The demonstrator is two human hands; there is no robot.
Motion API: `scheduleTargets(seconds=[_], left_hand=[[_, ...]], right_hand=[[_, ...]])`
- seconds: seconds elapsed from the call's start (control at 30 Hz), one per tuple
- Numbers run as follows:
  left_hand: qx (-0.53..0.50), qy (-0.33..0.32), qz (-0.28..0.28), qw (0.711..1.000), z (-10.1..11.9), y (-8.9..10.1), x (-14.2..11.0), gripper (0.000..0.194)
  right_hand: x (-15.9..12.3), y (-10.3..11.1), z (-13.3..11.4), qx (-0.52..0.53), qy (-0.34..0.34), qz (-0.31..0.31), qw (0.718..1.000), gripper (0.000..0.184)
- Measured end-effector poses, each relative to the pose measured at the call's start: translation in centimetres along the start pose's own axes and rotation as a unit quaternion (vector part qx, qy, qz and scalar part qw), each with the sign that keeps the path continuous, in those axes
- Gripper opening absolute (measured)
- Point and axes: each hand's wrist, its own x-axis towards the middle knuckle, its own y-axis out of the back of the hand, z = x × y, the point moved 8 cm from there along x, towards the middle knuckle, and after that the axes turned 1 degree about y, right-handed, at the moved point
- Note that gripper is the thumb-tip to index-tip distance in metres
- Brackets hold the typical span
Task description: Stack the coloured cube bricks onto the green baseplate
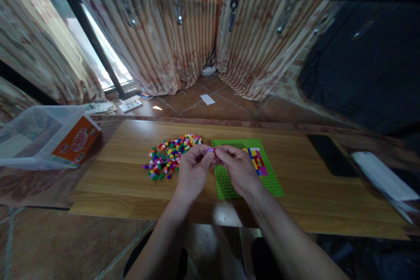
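My left hand and my right hand meet fingertip to fingertip over the left edge of a green studded baseplate. Pinched in the left fingers is a small purple brick. The right thumb and finger close on a small red brick right beside it; whether the two are joined I cannot tell. A patch of coloured bricks is set on the right part of the baseplate, partly hidden by my right hand. Left of my left hand lies a loose pile of small multicoloured bricks.
The wooden table carries a black flat phone-like slab at right, with white papers beyond it. A clear plastic bin with an orange label stands past the left end. Curtains hang behind, and a dark cloth-covered shape fills the right.
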Motion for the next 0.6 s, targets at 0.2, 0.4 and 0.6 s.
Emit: scheduleTargets(seconds=[0.2,0.4,0.6], left_hand=[[-0.074,0.054,-0.001,0.996,-1.2,-0.4,-0.2,0.022],[-0.073,0.105,0.014,0.992,-1.9,-0.5,-0.4,0.029],[0.166,0.007,0.058,0.984,-0.9,2.0,0.8,0.022]], right_hand=[[0.0,1.1,-1.2,0.017,-0.013,-0.002,1.000,0.033],[0.9,7.7,-4.9,-0.051,0.031,0.096,0.994,0.033],[1.0,13.8,-6.5,-0.228,0.002,0.152,0.962,0.013]])
